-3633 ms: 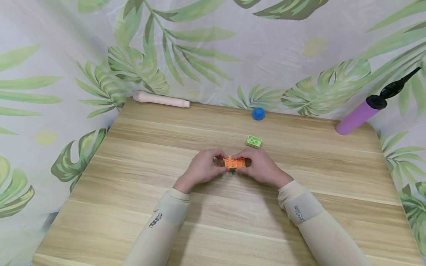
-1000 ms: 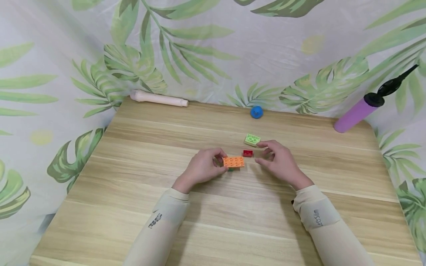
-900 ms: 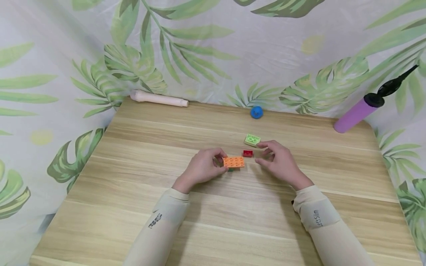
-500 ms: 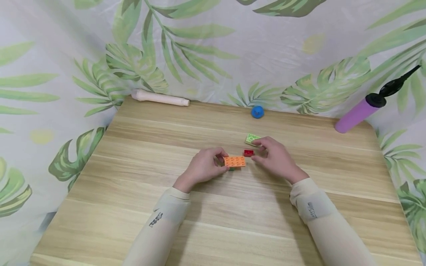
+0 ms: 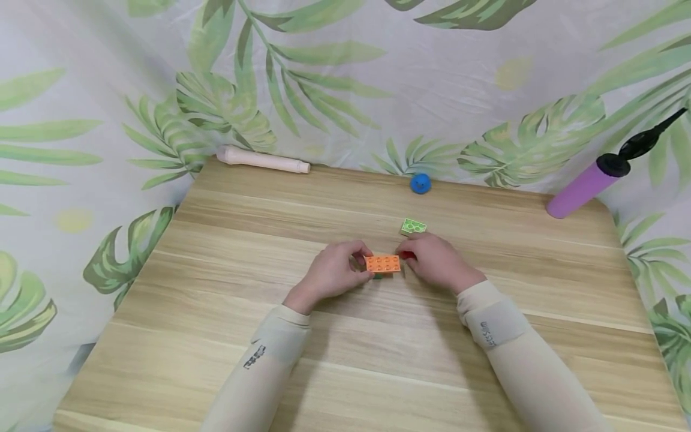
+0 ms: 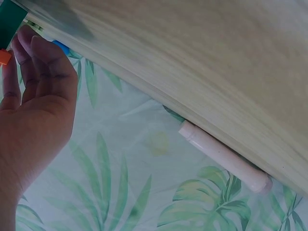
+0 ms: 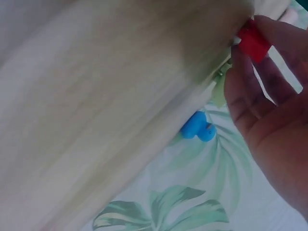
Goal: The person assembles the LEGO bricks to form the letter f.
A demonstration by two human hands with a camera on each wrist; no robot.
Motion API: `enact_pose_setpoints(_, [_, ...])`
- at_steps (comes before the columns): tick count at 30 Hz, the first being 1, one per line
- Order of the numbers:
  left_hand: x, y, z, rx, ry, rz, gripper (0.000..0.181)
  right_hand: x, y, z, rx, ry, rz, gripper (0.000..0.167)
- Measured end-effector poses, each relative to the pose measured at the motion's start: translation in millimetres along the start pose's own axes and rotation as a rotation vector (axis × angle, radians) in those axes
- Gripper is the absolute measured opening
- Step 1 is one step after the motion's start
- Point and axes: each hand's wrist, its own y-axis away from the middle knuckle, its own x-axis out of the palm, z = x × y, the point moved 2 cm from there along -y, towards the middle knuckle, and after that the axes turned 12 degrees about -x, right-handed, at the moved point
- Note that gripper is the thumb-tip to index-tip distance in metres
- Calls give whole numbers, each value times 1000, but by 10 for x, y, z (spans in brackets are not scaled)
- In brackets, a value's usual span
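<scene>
Newly pinched red brick (image 7: 255, 42), orange brick (image 5: 382, 264) still held

We face a wood-grain table (image 5: 383, 354) walled in by leaf-print cloth (image 5: 421, 78); we cannot tell which kind of room.

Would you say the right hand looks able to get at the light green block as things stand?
Probably not at once: the right hand pinches the red block. The way itself looks free, though: the light green block lies close by, with nothing seen between.
</scene>
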Motion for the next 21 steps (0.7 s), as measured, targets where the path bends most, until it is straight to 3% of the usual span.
enact_pose_setpoints(11, [-15,14,-18,1,-13,-5,27,-80,116,-80,86,-158,-134,27])
enact_pose_setpoints(15, [-10,8,-14,10,-16,-9,28,-111,119,-65,99,-155,-157,37])
enact_pose_setpoints(21, [1,2,-12,20,-16,-9,28,-140,120,-21,95,-136,-176,38])
